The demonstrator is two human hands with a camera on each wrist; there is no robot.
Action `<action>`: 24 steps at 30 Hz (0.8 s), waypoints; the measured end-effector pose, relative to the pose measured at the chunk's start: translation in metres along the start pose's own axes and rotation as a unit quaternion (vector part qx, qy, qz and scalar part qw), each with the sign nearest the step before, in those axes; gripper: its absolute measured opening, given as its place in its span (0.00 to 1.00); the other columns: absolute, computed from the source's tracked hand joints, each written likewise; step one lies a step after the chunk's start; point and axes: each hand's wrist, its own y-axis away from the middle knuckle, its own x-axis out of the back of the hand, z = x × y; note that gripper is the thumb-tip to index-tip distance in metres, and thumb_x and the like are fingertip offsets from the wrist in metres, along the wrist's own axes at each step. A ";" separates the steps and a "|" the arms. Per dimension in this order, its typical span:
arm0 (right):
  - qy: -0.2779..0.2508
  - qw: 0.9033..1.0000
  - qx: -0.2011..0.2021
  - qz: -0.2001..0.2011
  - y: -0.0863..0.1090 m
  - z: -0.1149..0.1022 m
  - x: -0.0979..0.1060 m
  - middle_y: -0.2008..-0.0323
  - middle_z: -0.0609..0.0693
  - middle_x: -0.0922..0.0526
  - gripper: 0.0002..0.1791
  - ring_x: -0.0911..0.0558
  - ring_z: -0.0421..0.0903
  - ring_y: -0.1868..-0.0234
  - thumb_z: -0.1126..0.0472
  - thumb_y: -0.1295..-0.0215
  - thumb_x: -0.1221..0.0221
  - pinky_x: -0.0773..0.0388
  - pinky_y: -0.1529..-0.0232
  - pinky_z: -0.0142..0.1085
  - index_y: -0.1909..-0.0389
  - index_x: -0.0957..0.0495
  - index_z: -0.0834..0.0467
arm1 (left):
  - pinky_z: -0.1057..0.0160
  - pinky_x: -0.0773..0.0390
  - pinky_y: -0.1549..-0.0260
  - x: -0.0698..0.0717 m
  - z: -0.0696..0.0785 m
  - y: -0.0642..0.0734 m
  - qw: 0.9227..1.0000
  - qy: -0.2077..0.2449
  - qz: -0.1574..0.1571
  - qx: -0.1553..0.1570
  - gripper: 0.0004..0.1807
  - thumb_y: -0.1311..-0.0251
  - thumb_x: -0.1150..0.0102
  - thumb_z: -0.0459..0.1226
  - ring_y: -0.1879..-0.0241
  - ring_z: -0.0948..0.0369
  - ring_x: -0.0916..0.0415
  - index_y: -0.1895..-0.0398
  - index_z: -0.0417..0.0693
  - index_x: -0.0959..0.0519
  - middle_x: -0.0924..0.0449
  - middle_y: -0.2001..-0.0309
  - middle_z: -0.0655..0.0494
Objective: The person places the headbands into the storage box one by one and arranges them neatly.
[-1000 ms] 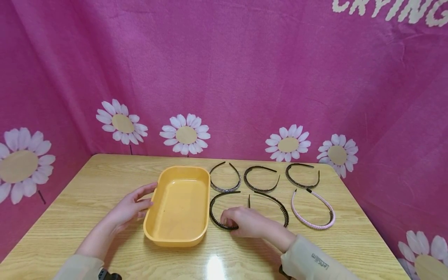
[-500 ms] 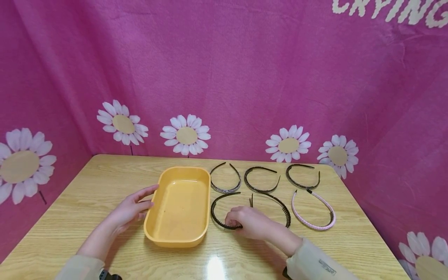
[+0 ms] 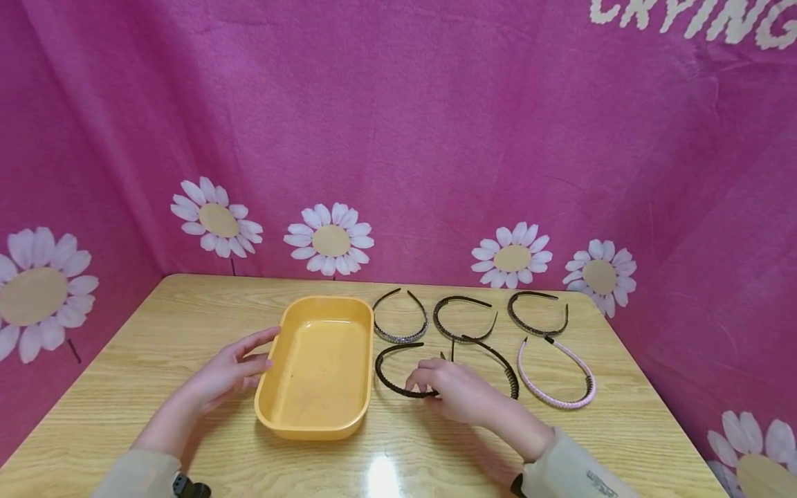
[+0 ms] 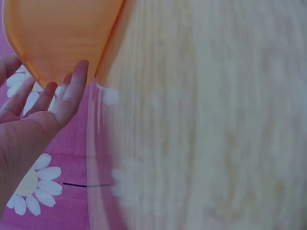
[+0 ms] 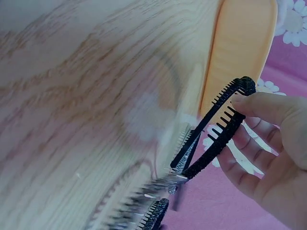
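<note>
My right hand (image 3: 454,391) pinches a black toothed headband (image 3: 380,370) by its curved side, thumb against the rough outer band. In the right wrist view this headband (image 5: 211,158) hangs tilted from the fingertips, its ends pointing away from the hand. A second black headband (image 3: 506,366) lies partly behind the right hand and wrist. At the left, my left hand (image 3: 233,370) rests spread fingers against the side of a yellow plastic bin (image 3: 314,432). The left wrist view shows those fingers (image 4: 74,91) nearly straight along the bin's outer wall (image 4: 62,43).
Along the table's back lie a sparkly headband (image 3: 403,339) and two dark ones, one in the middle (image 3: 438,319) and one at right (image 3: 515,315). A pink braided headband (image 3: 554,400) lies at right. A pink flowered curtain (image 3: 398,138) stands behind the wooden table (image 3: 187,311).
The right hand has shifted slightly right, and the pinched headband has risen a little and turned. The left hand and the bin stay where they were.
</note>
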 end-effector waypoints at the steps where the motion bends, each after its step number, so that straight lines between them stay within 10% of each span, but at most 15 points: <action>1: 0.002 1.000 0.000 0.003 0.000 -0.001 0.001 0.67 0.44 0.21 0.19 0.24 0.37 0.67 0.73 0.53 0.35 0.26 0.71 0.24 0.60 0.19 0.51 | 0.55 0.22 0.49 0.000 0.000 0.000 1.000 -0.004 0.000 0.000 0.39 0.37 0.44 0.35 0.45 0.60 0.27 0.26 0.44 0.51 0.54 0.28 0.37; 24: 0.025 0.996 0.008 0.082 0.000 -0.005 0.039 0.68 0.40 0.23 0.18 0.24 0.37 0.68 0.70 0.52 0.34 0.27 0.73 0.25 0.60 0.19 0.49 | 0.53 0.21 0.51 0.002 -0.001 -0.003 1.000 0.007 -0.016 -0.001 0.39 0.37 0.46 0.33 0.48 0.60 0.26 0.26 0.43 0.53 0.58 0.27 0.36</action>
